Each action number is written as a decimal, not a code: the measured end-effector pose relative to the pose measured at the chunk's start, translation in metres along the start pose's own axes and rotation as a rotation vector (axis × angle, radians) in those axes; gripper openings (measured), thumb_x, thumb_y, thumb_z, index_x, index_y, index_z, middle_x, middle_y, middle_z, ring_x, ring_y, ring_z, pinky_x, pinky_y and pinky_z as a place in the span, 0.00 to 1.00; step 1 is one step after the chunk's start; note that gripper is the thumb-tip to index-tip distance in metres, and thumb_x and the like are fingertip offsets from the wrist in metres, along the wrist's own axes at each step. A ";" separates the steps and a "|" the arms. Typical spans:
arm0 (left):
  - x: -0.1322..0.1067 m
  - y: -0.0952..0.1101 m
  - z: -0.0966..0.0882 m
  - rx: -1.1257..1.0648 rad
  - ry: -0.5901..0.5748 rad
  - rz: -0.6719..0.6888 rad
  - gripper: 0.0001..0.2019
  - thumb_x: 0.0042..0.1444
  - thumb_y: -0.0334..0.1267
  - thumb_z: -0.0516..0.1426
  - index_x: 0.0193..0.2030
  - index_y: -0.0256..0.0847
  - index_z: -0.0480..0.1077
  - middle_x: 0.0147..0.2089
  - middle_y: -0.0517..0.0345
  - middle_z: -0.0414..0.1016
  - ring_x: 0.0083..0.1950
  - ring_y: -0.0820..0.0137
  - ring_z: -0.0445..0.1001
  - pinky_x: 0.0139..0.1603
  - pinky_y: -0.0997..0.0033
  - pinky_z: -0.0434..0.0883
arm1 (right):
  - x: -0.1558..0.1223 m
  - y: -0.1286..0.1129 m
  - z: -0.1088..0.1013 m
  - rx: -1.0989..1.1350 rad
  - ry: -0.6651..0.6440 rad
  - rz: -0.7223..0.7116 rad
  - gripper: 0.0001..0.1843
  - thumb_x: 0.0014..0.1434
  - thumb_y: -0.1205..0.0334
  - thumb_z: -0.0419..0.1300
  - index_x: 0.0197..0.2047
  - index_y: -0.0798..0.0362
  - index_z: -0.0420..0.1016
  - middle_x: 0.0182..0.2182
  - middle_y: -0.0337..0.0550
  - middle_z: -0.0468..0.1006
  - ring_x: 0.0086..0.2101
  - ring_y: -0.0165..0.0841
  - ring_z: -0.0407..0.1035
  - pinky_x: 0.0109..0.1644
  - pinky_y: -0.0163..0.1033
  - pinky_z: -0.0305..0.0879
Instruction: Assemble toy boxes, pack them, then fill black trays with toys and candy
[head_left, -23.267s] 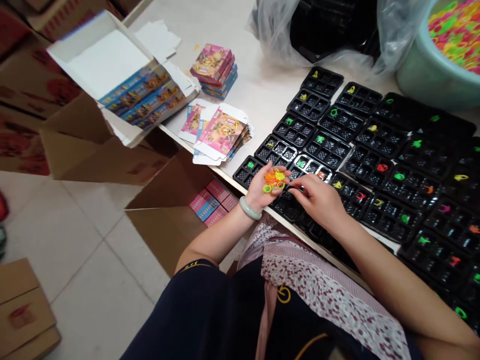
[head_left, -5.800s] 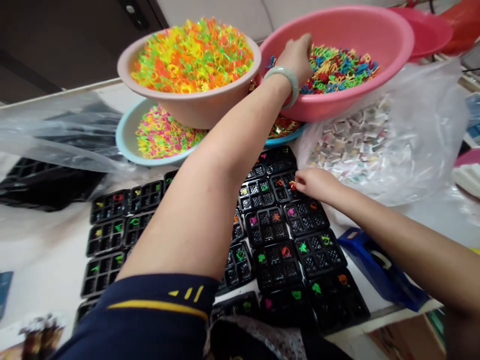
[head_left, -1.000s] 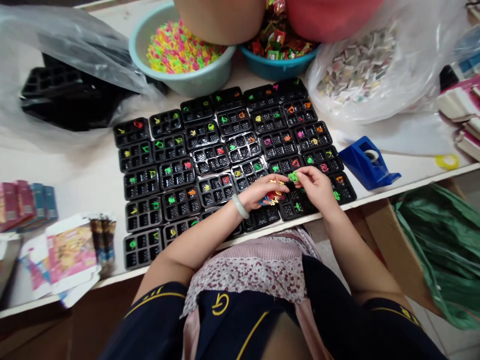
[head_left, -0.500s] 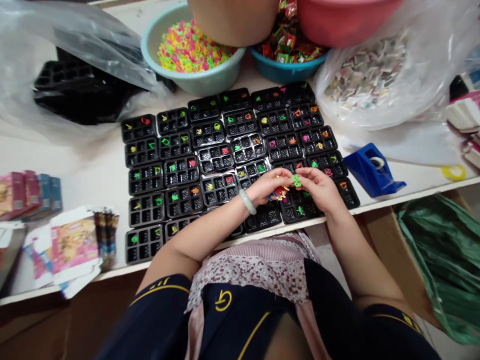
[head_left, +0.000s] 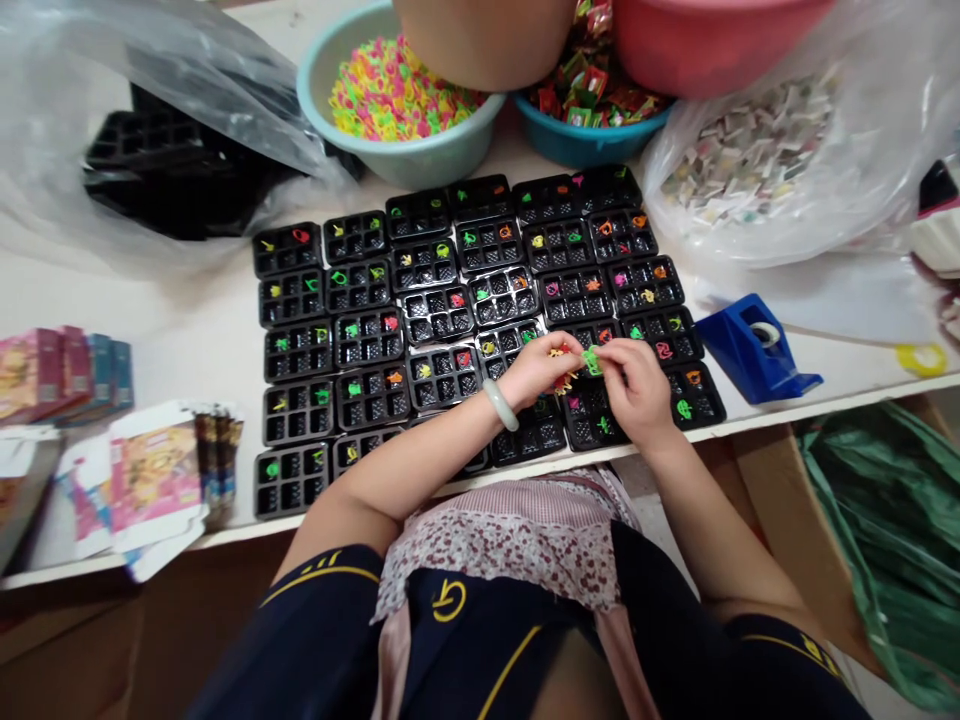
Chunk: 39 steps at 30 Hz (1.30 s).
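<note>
Several black compartment trays lie side by side on the white table, most with small coloured plastic charms in their cells. My left hand, with a pale bangle on the wrist, is cupped around a handful of small coloured charms above the trays at the near edge. My right hand meets it and pinches a green charm between its fingertips.
A pale blue basin of neon pieces, a teal basin and two bowls stand at the back. A clear bag of paper bits lies right, a blue tape dispenser beside the trays. Bagged spare trays and printed boxes lie left.
Both hands stay together over the near trays. The right hand still pinches the green charm taken from the left hand's handful. The camera has shifted slightly, so the scene sits a little further right.
</note>
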<state>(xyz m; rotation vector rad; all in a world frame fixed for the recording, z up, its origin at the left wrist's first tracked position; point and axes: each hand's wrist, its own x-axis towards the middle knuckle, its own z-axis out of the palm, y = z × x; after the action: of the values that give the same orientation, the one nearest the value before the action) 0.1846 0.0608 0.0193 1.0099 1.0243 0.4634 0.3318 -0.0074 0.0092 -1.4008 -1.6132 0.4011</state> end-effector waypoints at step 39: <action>0.036 0.010 -0.058 -0.469 -0.221 0.015 0.19 0.46 0.38 0.66 0.45 0.34 0.73 0.32 0.58 0.72 0.27 0.79 0.69 0.25 0.82 0.64 | 0.092 0.008 0.023 0.081 -0.446 -0.035 0.14 0.59 0.64 0.62 0.48 0.43 0.77 0.45 0.42 0.77 0.48 0.39 0.69 0.55 0.51 0.65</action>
<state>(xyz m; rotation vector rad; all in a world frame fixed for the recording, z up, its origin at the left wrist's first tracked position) 0.1525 0.1195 0.0020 0.6311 0.6662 0.5596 0.3261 0.0848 0.0308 -1.2787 -1.9478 0.7921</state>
